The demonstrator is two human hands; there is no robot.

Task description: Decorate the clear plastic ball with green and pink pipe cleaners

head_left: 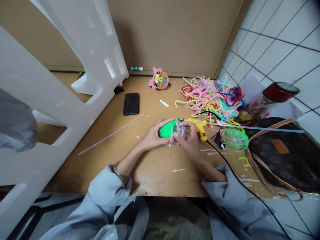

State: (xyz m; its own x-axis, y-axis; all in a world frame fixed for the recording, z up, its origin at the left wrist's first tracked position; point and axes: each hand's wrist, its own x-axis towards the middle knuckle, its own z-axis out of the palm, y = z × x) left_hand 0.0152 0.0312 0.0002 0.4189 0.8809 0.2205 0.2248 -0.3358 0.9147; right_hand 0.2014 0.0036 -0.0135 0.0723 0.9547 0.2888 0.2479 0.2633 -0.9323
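Between my hands, above the desk's middle, is a rounded clear plastic piece [167,129] partly wrapped in bright green fuzzy strands. My left hand [154,133] is closed around its green side. At the bare, see-through end, my right hand [188,138] grips with thumb and fingers. Bits of pink show by the right thumb and along the lower edge; their exact hold is too small to tell. A yellow hot glue gun [200,129] lies just beyond my right hand, and a short blue curved piece [180,120] shows near my fingertips.
A heap of coloured pipe cleaners [207,96] lies at the back right. Beside the brown handbag [287,153] sits another green-trimmed clear piece [235,138]. A black phone [131,104], a glue stick [111,134] and a decorated figure [160,80] stand farther off. The black cord [232,168] crosses right.
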